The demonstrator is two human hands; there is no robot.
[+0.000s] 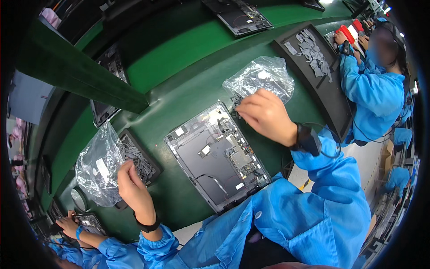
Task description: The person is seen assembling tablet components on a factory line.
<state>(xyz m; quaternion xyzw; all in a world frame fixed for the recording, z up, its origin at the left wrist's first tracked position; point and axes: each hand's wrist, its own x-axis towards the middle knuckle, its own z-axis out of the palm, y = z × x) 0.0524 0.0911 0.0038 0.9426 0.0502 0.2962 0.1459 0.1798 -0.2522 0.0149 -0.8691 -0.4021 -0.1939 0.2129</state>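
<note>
An opened flat electronic device (215,157), with a circuit board and black inner panel, lies on the green bench directly before me. My right hand (268,116) is above its upper right corner, fingertips pinched beside a small pile of black parts (236,101). A clear plastic bag (264,78) of dark small parts lies just behind that hand. On the left, my left hand (134,189) has its fingers pressed together at the edge of a black tray (154,170) of small grey strips (134,154). Whatever either pinch holds is too small to make out.
Another clear plastic bag (101,168) lies left of the small tray. A large black tray (329,101) with grey pieces stands at right, near a co-worker in blue (371,94). A green post (89,76) rises at left. Another opened device (244,20) lies at the back.
</note>
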